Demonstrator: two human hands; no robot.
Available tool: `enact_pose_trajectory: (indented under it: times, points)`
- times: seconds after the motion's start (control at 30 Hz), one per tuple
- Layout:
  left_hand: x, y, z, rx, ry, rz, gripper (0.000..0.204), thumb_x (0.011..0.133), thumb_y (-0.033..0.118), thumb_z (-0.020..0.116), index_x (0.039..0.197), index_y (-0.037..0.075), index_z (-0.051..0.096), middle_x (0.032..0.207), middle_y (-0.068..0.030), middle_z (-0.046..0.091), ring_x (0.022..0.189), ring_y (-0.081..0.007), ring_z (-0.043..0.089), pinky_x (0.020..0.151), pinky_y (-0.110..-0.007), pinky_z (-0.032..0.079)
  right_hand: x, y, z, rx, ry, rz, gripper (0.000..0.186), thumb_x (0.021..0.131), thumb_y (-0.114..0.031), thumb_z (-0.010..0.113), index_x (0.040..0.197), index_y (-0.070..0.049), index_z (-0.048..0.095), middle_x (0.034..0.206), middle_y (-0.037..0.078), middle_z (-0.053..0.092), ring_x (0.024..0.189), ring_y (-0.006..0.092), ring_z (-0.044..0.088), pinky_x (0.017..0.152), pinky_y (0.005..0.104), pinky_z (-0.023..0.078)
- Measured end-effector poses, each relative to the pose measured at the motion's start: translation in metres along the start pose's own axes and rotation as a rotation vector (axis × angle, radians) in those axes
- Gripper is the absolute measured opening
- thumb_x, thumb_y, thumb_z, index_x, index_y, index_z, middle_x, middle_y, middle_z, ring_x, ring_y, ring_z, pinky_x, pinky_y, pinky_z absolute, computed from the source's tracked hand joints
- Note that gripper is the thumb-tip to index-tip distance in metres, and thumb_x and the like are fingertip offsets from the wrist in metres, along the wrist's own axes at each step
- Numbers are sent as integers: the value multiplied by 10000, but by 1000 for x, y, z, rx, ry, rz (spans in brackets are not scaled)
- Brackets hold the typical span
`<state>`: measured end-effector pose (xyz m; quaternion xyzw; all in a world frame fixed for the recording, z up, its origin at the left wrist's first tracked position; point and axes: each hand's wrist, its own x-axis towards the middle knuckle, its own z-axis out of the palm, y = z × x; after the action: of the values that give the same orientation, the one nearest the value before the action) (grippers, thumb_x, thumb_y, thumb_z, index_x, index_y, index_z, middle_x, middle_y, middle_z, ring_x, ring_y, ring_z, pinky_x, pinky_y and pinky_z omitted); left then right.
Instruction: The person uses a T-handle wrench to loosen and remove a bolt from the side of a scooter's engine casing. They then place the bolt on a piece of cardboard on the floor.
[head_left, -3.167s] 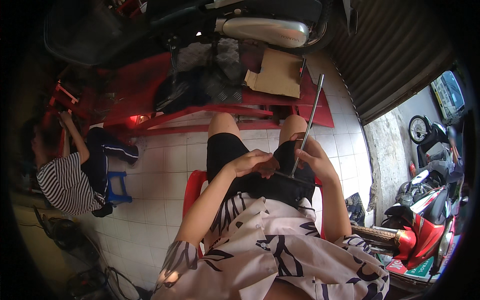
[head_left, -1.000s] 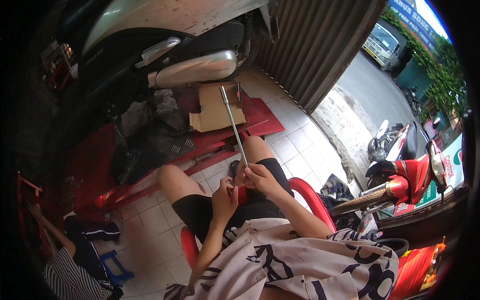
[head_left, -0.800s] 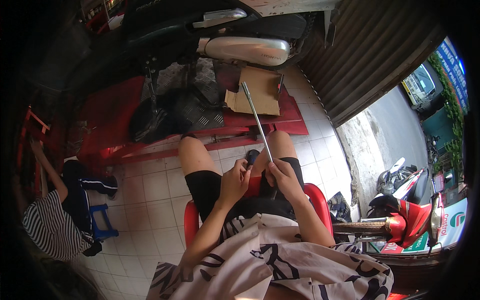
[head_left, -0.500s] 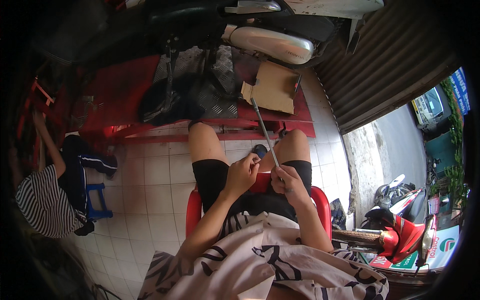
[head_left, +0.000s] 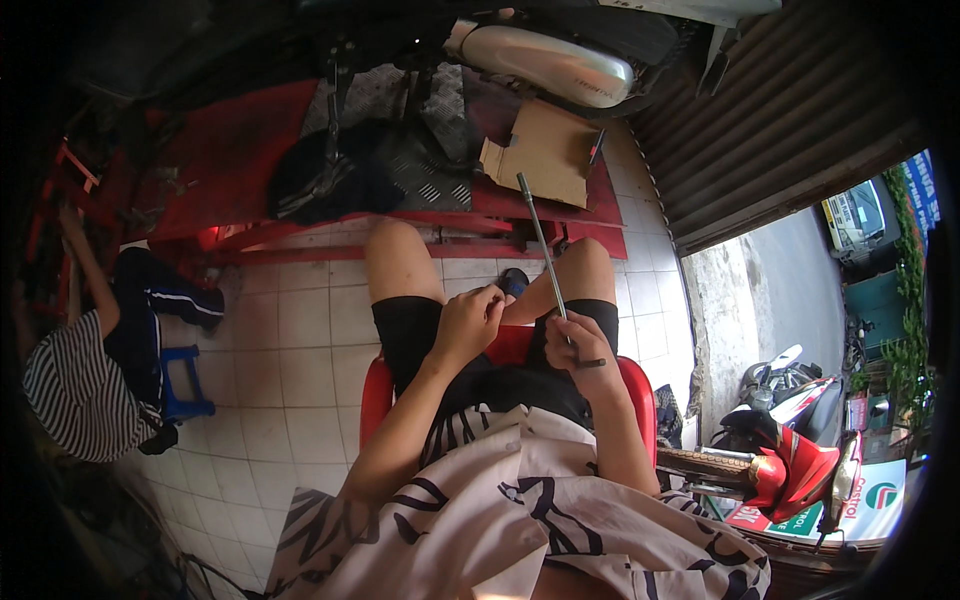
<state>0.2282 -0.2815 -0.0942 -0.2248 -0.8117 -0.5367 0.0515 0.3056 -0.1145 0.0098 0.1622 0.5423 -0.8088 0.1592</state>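
Note:
I sit on a red plastic chair (head_left: 637, 400). My right hand (head_left: 585, 345) is shut on a long chrome T-handle socket wrench (head_left: 540, 235), whose shaft slants up and to the left and whose crossbar shows at the palm. My left hand (head_left: 465, 325), just left of the wrench and over my lap, has its fingers curled together; whether they hold anything is hidden. Past my knees is a red lift platform (head_left: 215, 190) with dark metal tread plates and a torn cardboard sheet (head_left: 545, 155). A scooter (head_left: 540, 60) stands on it.
At the left a co-worker in a striped shirt (head_left: 70, 390) reaches toward a red frame, beside a blue stool (head_left: 183, 380). A corrugated metal wall (head_left: 770, 110) borders an opening to a street with a vehicle (head_left: 853, 220). Parked motorbikes (head_left: 795, 460) stand at the right.
Since the earliest frame the wrench has swung from leaning right to leaning left. Lately its crossbar has come into view at my right palm; my left hand has shifted slightly left.

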Motion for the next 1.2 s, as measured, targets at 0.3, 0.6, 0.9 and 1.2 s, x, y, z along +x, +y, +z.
enact_pose_trajectory:
  times: [0.3,0.6,0.9,1.2]
  points:
    - [2,-1,-1,1,-19,-33,65,843,97,585,853,38,611,767,-160,662,696,-341,648,611,-412,508,8,17,-5,-37,34,-35,205,965,-205,467,811,-70,492,584,-51,352,471,61,298,452,235,241]
    - [-3,-9,-1,94,-197,-120,103,850,97,582,909,26,625,795,-178,656,755,-359,644,669,-412,505,22,17,1,-341,37,-115,309,999,-275,436,785,-64,511,621,-46,418,571,54,360,518,221,267]
    - [-13,-2,10,-509,-559,-98,152,934,120,525,1005,30,625,853,-105,650,785,-236,639,684,-327,494,48,13,3,-313,22,-268,355,1003,-295,409,879,1,559,603,-23,437,536,66,372,512,226,287]
    - [-6,2,-2,-578,-514,-156,126,918,116,555,924,-5,586,812,-125,629,730,-222,600,666,-331,476,53,23,5,-212,-71,-299,429,987,-389,440,918,27,517,741,58,498,636,116,441,610,255,384]
